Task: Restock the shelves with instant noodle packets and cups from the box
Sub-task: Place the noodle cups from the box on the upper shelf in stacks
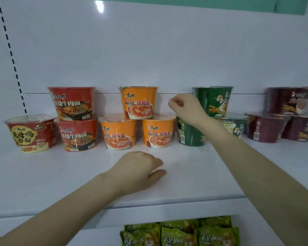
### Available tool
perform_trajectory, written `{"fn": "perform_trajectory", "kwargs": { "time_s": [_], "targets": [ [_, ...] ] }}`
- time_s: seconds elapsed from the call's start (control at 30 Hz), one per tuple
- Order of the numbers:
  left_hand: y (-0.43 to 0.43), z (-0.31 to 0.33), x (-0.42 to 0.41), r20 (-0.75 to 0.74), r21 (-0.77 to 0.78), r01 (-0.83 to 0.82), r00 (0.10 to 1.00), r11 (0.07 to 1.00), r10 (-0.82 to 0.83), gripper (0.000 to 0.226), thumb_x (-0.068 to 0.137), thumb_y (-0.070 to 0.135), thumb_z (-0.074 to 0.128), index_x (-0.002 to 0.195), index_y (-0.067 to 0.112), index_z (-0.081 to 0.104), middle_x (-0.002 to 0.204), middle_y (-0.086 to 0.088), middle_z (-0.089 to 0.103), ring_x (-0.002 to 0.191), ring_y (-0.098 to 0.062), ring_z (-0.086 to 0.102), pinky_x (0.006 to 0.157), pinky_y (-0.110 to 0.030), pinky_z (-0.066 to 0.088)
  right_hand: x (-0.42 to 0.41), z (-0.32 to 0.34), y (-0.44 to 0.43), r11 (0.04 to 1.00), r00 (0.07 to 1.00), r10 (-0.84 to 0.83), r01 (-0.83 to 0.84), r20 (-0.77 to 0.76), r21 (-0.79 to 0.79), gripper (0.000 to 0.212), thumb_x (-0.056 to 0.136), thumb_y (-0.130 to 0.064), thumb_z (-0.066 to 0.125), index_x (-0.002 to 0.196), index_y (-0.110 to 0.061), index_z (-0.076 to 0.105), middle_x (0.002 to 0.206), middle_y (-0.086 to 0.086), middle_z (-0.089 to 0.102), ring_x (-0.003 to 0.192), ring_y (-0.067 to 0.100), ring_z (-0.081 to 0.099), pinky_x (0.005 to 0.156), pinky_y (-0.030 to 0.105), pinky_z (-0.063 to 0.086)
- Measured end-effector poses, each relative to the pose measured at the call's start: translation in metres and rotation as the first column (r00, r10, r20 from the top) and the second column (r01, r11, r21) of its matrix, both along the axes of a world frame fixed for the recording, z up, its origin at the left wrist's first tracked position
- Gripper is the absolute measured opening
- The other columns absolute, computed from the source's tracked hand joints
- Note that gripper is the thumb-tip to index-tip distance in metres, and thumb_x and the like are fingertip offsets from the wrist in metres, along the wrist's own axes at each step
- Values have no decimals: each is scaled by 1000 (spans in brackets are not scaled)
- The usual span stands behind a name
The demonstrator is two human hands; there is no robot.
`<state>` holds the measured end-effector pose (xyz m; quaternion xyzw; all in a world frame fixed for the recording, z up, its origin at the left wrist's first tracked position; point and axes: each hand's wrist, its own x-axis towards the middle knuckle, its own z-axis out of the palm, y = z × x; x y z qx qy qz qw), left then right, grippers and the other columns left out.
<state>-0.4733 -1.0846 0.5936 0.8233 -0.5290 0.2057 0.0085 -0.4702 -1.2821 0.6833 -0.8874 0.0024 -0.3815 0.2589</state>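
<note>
A white shelf (212, 174) is seen, and instant noodle cups are stacked along its back: red cups (73, 103), orange cups (138, 102), green cups (213, 100), maroon cups (267, 128). The left hand (137, 167) is rested on the shelf, relaxed and holding nothing. The right hand (185, 107) is raised between the upper orange and green cups, clenched, nothing grasped. Green noodle packets (180, 233) are laid on the shelf below.

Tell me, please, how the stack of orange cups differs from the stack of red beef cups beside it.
The orange cups number three, the red beef cups two. The top orange cup straddles two lower ones as a pyramid; the red beef cups sit one straight atop the other. Both stand upright on the same shelf, labels facing out.
</note>
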Motion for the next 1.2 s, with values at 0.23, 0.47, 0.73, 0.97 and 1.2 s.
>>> {"fn": "perform_trajectory", "kwargs": {
  "time_s": [0.23, 0.47, 0.73, 0.97, 1.2],
  "targets": [
    [-24, -9, -65, 41, -16, 91, 995, 996, -91, 60, 90, 57, 15, 101, 15, 56, 103, -2, 64, 97, -24, 58, 72, -32, 45, -69, -29, -4, 995, 989, -98, 101, -113, 22, 26, 92, -21, 53, 111, -7, 63, 110, 7, 66, 95, 13, 57, 84, 24, 44],
    [-43, -21, -109, 31, -87, 215, 976, 973, -214, 53, 93, 53, 20, 103, 18, 58, 99, 0, 63, 95, -22, 57, 70, -32, 43, -150, -61, -41, 963, 936, -266, 268, -230, -24, 23, 91, -20, 54, 104, -5, 65, 105, 10, 66, 99, 24, 60, 90, 35, 48],
    [-92, -3, -101, 75, -170, 189, 981, 967, -178, 93, 64, 62, -9, 115, 23, 58, 112, 4, 65, 104, -19, 58, 81, -34, 50, -187, -62, -115, 922, 894, -379, 386, -238, -18, 24, 91, -19, 54, 103, -2, 66, 106, 13, 67, 101, 28, 60, 90, 33, 45],
    [-163, 20, -73, 160, -117, 91, 984, 989, -71, 62, 89, 60, 15, 117, 24, 57, 115, 5, 64, 105, -17, 58, 77, -31, 50, -144, -35, -196, 941, 928, -333, 339, -164, 8, 27, 90, -17, 55, 110, 0, 62, 110, 16, 66, 103, 28, 61, 91, 34, 47],
    [-193, 34, -22, 134, -210, -136, 977, 968, 167, 62, 83, 52, 16, 96, 16, 64, 92, -3, 68, 86, -25, 63, 65, -35, 51, -70, 7, -229, 991, 988, -127, 129, -85, 22, 56, 88, -32, 59, 137, -11, 39, 139, 9, 46, 124, 23, 46, 99, 30, 36]
  ]
}}
